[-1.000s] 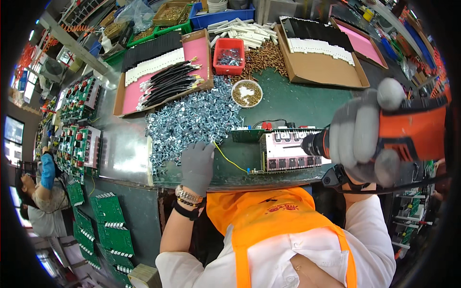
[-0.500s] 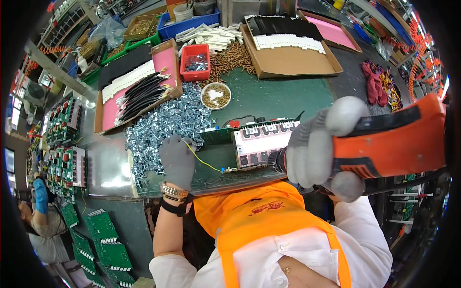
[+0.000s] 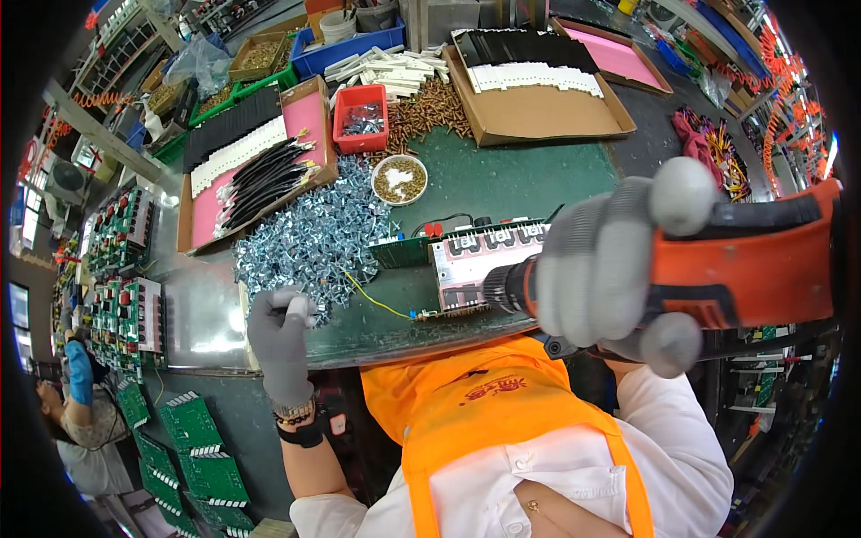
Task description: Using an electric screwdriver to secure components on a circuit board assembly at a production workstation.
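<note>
My right hand (image 3: 596,264), in a grey glove with pale fingertips, grips an orange and black power screwdriver (image 3: 735,264). Its black chuck end (image 3: 509,287) lies close to the right part of a green circuit board with a pale metal heat-sink plate (image 3: 493,254). My gloved left hand (image 3: 281,336) is at the near edge of a heap of small silvery metal clips (image 3: 314,238), fingers pinched together. Whatever is between those fingertips is too small to make out. A yellow wire (image 3: 375,299) runs from the heap to the board's near left corner.
Beyond the board stand a white bowl of small screws (image 3: 400,180), a red bin (image 3: 360,119) and an open cardboard box (image 3: 547,121). Black cables (image 3: 260,188) fill a box at left. Green boards (image 3: 202,421) lie further left, where another person (image 3: 85,421) works.
My left hand has drawn back left and nearer, away from the yellow wire, and its fingers have curled. My right hand and the screwdriver have shifted slightly right.
</note>
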A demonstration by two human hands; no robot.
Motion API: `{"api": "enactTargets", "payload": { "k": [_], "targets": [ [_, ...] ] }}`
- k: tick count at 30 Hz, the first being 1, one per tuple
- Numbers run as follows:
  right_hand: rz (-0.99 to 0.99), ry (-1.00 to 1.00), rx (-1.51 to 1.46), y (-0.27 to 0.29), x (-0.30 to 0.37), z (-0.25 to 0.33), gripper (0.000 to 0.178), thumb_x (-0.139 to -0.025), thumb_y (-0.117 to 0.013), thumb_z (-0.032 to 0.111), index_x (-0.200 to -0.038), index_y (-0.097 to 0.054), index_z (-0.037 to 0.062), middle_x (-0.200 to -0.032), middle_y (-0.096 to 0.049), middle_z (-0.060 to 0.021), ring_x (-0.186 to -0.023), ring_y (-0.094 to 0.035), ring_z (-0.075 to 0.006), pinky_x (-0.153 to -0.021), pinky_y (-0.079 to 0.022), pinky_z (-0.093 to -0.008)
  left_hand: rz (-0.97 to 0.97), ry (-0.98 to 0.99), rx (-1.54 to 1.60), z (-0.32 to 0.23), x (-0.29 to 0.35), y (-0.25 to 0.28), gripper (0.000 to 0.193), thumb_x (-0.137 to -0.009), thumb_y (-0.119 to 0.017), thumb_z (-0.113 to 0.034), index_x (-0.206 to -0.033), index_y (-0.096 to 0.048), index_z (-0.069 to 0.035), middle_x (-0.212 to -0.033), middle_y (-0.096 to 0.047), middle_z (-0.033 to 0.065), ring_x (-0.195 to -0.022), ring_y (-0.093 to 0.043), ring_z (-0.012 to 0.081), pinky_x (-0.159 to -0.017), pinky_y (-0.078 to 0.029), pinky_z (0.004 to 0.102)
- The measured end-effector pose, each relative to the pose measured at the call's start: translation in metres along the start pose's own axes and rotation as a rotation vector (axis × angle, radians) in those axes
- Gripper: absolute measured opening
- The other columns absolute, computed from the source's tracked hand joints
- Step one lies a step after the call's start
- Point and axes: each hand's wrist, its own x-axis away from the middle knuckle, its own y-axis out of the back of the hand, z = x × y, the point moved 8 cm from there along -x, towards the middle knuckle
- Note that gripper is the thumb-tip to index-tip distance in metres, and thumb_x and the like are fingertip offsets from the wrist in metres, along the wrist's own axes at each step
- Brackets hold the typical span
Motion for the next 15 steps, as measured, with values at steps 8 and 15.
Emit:
{"api": "enactTargets", "payload": {
  "k": [8,15],
  "targets": [
    [0.019,0.096,0.023,-0.011,-0.018,0.033,0.056,-0.085,-0.071,0.008,-0.129,-0.038,0.0043,-0.073,-0.062,-0.0062,-0.051,-0.058,-0.0169,-0.048,-0.051,-0.0313,0.423,0.445,0.709,-0.04,0.053,-0.085,0.023,-0.089,-0.055,-0.006,-0.11,-0.057,0.001,-0.087,-0.063,0.0095,-0.07,-0.061,0.0139,-0.06,-0.049,0.0232],
    [0.08,0.042,0.068,-0.022,-0.02,0.048,0.049,-0.086,-0.07,0.012,-0.124,-0.039,0.0072,-0.071,-0.062,-0.007,-0.049,-0.061,-0.0173,-0.045,-0.055,-0.0308,0.581,0.559,0.686,-0.041,0.072,-0.115,0.024,-0.09,-0.056,-0.009,-0.111,-0.057,0.001,-0.09,-0.065,0.01,-0.071,-0.063,0.0141,-0.059,-0.051,0.024]
  ]
}}
